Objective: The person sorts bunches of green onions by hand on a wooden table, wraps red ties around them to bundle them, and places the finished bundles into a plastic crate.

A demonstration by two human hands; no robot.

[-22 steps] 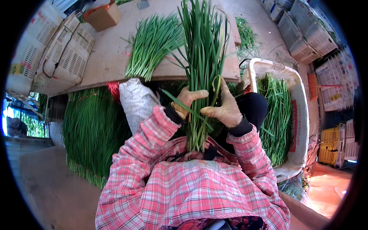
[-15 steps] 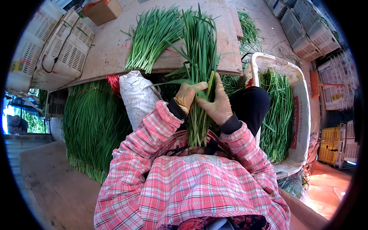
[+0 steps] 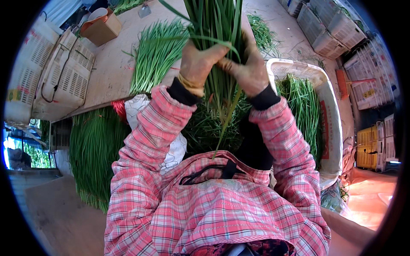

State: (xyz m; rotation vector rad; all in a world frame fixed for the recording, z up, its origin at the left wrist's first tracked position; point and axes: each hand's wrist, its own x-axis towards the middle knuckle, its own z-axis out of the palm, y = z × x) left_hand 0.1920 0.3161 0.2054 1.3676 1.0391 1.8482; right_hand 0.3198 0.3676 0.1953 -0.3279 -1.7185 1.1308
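Far left: white slotted crates point(image 3: 60, 81) stacked at the worktop point(image 3: 111, 72) edge, w/ a black cord across them.
Upper left: open cardboard box point(image 3: 100, 27) on the worktop.
Lower left: long green chives point(image 3: 92, 145) piled below the worktop edge, red tie point(image 3: 120, 109) at top, white sack point(image 3: 171, 145) just beside.
Worktop centre: loose bunch of chives point(image 3: 156, 53) lying flat, fanned out.
Left hand point(image 3: 197, 64): grip pressed tight round the held chive bundle point(image 3: 218, 25); yellow bands at the wrist.
Bundle: upright, raised in front of the chest, betw. both hands; leaf tips run past the top edge, root ends hang down toward the lap.
Right hand point(image 3: 247, 70): grip closed on the same bundle, touching the left hand.
Sleeves: pink plaid, black cuffs.
Right: white plastic basket point(image 3: 333, 111) holding more chives point(image 3: 303, 106).
Far right: white crates point(image 3: 333, 30) & yellow crates point(image 3: 369, 147).
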